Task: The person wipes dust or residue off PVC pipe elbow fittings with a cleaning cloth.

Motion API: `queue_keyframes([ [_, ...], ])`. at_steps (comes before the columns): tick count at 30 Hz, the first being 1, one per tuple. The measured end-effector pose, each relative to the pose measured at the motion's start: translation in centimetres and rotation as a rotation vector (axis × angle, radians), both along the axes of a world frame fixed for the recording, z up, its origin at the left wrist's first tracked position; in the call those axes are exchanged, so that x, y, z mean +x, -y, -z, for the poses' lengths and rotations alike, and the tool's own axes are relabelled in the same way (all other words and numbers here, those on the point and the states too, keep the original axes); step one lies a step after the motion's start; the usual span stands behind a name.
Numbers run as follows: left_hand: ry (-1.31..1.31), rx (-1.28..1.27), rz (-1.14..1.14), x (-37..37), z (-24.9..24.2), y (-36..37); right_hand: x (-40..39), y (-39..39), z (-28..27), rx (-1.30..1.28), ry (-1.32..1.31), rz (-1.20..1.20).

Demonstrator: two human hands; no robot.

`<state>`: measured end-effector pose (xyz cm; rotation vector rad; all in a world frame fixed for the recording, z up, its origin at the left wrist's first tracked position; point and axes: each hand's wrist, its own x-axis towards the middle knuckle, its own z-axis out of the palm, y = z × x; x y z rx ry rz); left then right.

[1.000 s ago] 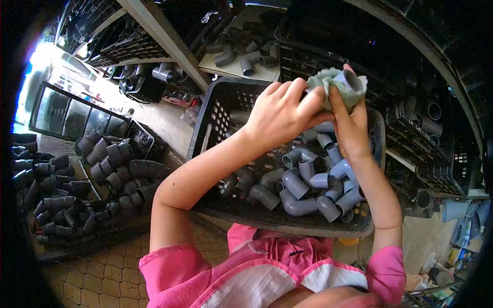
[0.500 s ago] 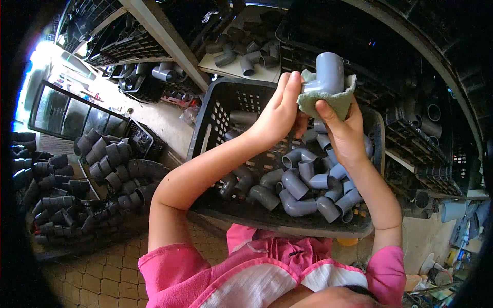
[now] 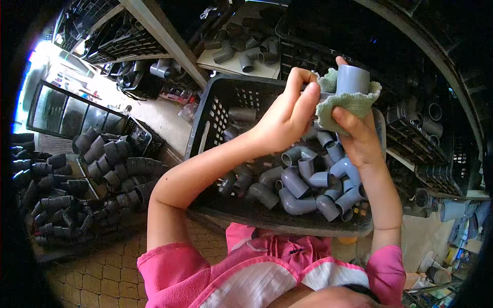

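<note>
A grey plastic pipe elbow (image 3: 353,79) is held up above the far right part of a black crate, one open end pointing upward. My right hand (image 3: 362,138) wraps a pale green cloth (image 3: 352,107) around the elbow, thumb pressed on the cloth's near side. At the elbow's left end, my left hand (image 3: 287,115) is closed with bent fingers; the exact grip there is partly hidden. Below both hands, the black crate (image 3: 205,115) holds several loose grey pipe elbows (image 3: 298,205).
On the left stand stacks of dark pipe fittings (image 3: 113,164). A shelf board (image 3: 208,59) behind the crate carries more fittings. Further black crates (image 3: 421,138) line the right side, and a metal post (image 3: 159,33) slants across the upper left.
Both hands have shifted slightly right with the elbow and cloth. The left hand's fingers have bent more, and the cloth now bunches up behind the elbow.
</note>
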<state>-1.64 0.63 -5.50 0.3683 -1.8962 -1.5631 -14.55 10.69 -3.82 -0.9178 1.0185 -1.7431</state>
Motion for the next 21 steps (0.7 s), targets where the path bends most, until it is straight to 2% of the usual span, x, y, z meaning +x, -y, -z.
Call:
queue_keyframes([
  [3,0.022,0.376,0.147,0.3,-0.9,-0.1,0.2,0.2,0.3,-0.011,0.065,-0.042],
  [9,0.056,0.587,0.198,0.3,-1.3,0.4,-0.8,-0.1,2.0,0.034,0.065,-0.044],
  [12,0.028,0.487,0.148,0.4,-0.7,0.5,-0.4,-0.2,2.0,0.107,0.037,0.015],
  [15,-0.085,0.278,-0.074,-0.1,-0.6,0.3,0.1,0.7,1.1,0.028,0.115,0.069],
  [16,-0.058,0.248,-0.085,0.2,-0.9,0.7,-0.1,0.9,0.9,0.016,0.076,0.078],
  [21,-0.036,-0.193,-0.311,0.2,0.5,1.0,-0.5,1.1,0.9,0.085,0.081,0.159],
])
